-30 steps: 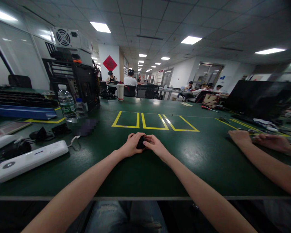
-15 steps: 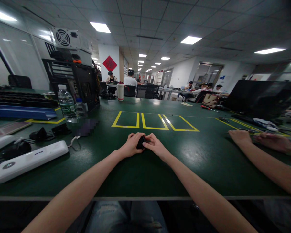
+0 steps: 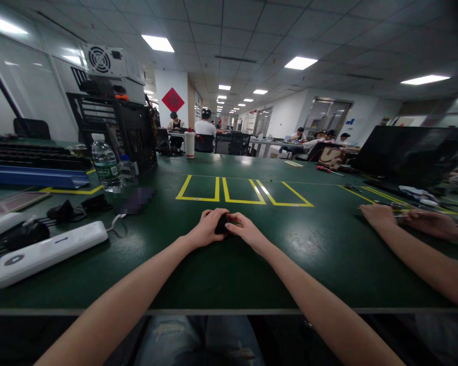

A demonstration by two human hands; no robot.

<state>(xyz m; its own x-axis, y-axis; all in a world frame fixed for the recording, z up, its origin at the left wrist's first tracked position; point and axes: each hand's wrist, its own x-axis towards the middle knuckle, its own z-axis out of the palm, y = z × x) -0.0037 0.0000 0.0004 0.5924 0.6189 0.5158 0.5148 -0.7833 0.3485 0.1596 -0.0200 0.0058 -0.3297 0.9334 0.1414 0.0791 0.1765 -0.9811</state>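
Note:
Both my hands meet at the middle of the green table (image 3: 229, 274), a little short of three yellow taped rectangles (image 3: 241, 190). My left hand (image 3: 207, 229) is curled round a small black object (image 3: 222, 223). My right hand (image 3: 244, 230) pinches the same object from the right with its fingertips. The object is mostly hidden between the fingers, so I cannot make out what it is. Both forearms rest on the table.
A white power strip (image 3: 48, 251), black cables and a water bottle (image 3: 104, 162) lie at the left. Behind them stands an open black computer case (image 3: 116, 127). A co-worker's two hands (image 3: 404, 218) work at the right beside a black monitor (image 3: 412, 155). Other people sit at far tables.

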